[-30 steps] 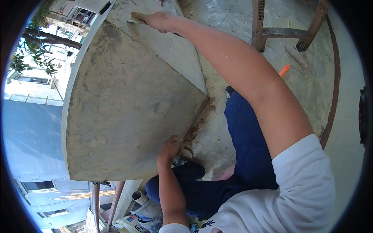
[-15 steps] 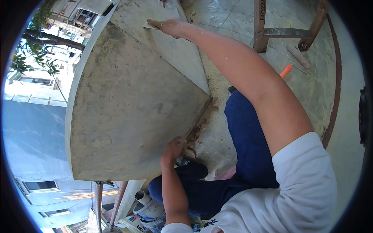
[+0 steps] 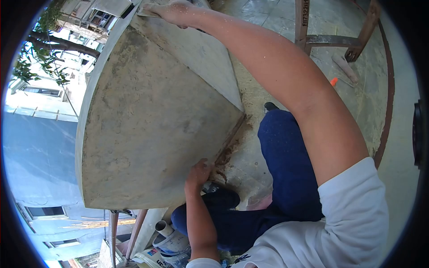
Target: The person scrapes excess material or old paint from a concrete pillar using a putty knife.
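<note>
My right hand (image 3: pixel 172 12) reaches up to the top of the adjoining wall face, closed on a flat, dusty sheet (image 3: pixel 147 14) that lies against the surface; whether it is sandpaper or a scraper I cannot tell. Beside the lower edge of the mottled grey wall panel (image 3: pixel 138 120), my left hand (image 3: pixel 199 173) has its fingers bent against the surface near the floor joint. What it holds, if anything, is too small to make out. Brown debris (image 3: pixel 225 156) lies along that joint.
A wooden stool frame (image 3: pixel 333 41) stands at the upper right, near a paint roller (image 3: pixel 343 64) and an orange handle (image 3: pixel 334 81) on the floor. Stained buckets (image 3: pixel 172 243) sit beside my bent legs. Buildings and a tree (image 3: pixel 58 44) show beyond the wall.
My right hand has slid up and left along the wall with the flat sheet, toward the top corner. My left hand has stayed in nearly the same place.
</note>
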Motion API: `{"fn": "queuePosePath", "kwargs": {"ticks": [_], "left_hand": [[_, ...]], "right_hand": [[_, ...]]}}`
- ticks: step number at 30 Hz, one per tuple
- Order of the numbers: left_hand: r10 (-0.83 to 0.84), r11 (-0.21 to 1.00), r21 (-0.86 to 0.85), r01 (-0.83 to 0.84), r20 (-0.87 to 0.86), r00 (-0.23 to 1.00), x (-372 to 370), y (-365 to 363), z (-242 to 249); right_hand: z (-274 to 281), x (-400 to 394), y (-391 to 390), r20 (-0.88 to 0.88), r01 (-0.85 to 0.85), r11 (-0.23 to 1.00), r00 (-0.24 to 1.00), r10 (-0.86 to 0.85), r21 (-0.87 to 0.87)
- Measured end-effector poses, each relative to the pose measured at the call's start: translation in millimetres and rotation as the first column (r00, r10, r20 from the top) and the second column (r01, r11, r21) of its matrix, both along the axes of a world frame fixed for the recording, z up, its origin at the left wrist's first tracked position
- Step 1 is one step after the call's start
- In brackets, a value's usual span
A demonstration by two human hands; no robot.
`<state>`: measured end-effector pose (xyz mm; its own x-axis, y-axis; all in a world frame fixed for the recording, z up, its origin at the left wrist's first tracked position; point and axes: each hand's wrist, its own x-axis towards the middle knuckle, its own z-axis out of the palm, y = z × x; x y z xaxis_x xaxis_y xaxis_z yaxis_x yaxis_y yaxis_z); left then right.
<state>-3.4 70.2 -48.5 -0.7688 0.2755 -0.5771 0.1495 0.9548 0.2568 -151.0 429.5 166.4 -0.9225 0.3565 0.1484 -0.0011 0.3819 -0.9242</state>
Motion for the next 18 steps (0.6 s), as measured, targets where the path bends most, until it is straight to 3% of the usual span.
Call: {"fn": "queuePosePath", "kwargs": {"ticks": [2,8,11,13,16,18], "left_hand": [[0.001,1.000,-0.007,-0.001,0.016,1.000,2.1,-3.2,-1.8],[-0.013,0.999,0.033,0.014,-0.046,0.999,3.7,-9.5,-1.2],[-0.026,0.999,0.024,0.028,-0.073,0.997,8.1,-4.1,2.1],[-0.028,0.999,0.028,0.029,-0.051,0.998,12.9,-9.3,4.8],[0.006,0.999,0.036,-0.005,-0.020,1.000,14.5,-13.8,3.7],[-0.008,0.999,0.036,0.011,-0.071,0.997,9.3,-23.1,-2.1]], "right_hand": [[13.2,-8.6,-0.8,-0.074,0.011,0.998,0.997,-0.007,0.060],[-61.9,19.6,9.0,0.167,-0.071,0.991,0.985,0.052,0.112],[-20.1,16.8,-2.9,0.058,-0.021,1.000,0.998,0.022,-0.020],[16.6,12.6,-6.2,-0.069,-0.080,0.996,0.994,0.084,0.049],[27.9,19.1,-23.1,-0.157,-0.024,0.990,0.987,0.046,0.137],[3.1,33.4,-25.8,-0.101,-0.004,0.999,0.995,0.001,-0.036]]}}
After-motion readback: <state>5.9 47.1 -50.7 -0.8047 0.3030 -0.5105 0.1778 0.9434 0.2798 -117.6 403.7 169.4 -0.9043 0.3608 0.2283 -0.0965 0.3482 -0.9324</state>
